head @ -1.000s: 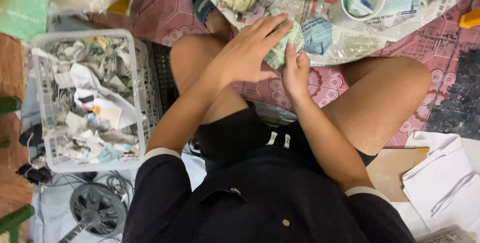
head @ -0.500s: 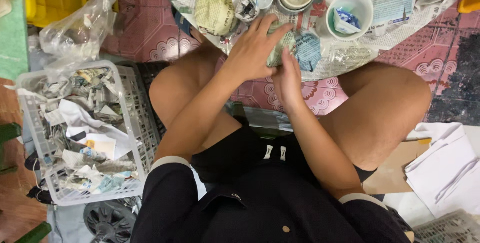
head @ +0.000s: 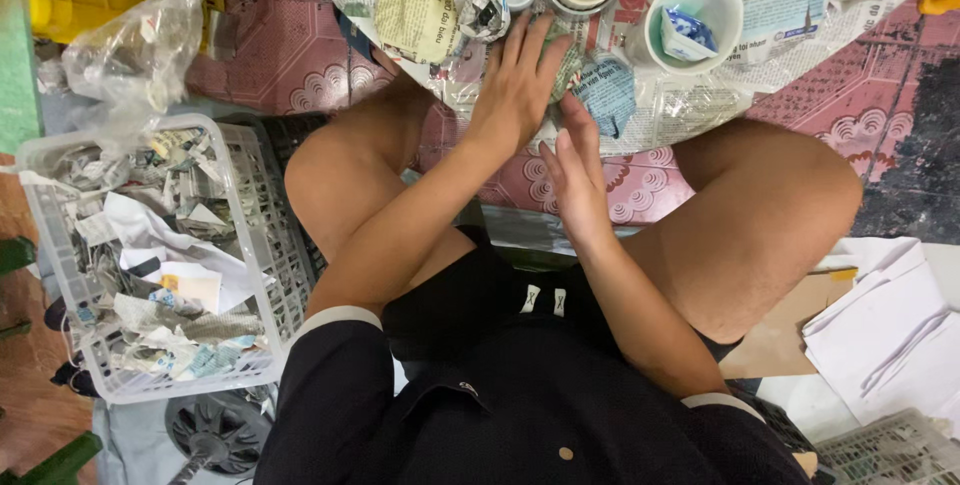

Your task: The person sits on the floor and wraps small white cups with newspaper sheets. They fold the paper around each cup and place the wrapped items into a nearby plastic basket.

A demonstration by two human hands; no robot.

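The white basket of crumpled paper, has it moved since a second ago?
Cannot tell. The white basket sits lower in the picture, but so do the left knee and floor tiles: the head camera shifted.

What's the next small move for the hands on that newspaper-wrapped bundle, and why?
Probably fold the loose paper edge in under the left hand. That hand lies flat over the newspaper-wrapped bundle, pinning it on the spread newspaper, while the right hand stands edge-on beside it, fingers straight, gripping nothing. The wrap looks crumpled rather than tucked shut, though the left hand hides most of it.
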